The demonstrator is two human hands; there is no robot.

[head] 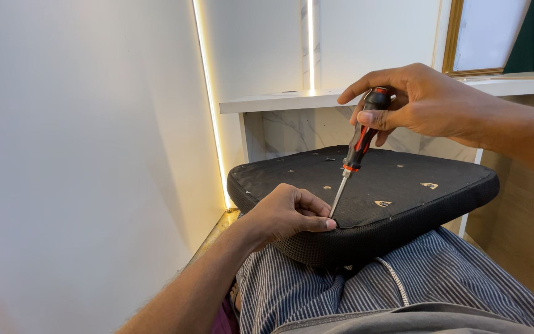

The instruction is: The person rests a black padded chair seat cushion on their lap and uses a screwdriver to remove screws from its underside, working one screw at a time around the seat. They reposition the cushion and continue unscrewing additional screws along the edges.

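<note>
While right hand (pixel 424 102) grips screwdriver (pixel 356 148) upright, left hand (pixel 292 213) curled, pressing seat cushion (pixel 403 185) edge.

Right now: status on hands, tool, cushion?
Right hand gripping screwdriver, tip at cushion edge. Left hand steadying cushion beside tip. Cushion on lap. Nothing in the way.

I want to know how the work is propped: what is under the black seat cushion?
The black seat cushion rests upside down on the person's lap, on striped trousers. Its padded face is hidden underneath. The left hand steadies its near edge.
</note>
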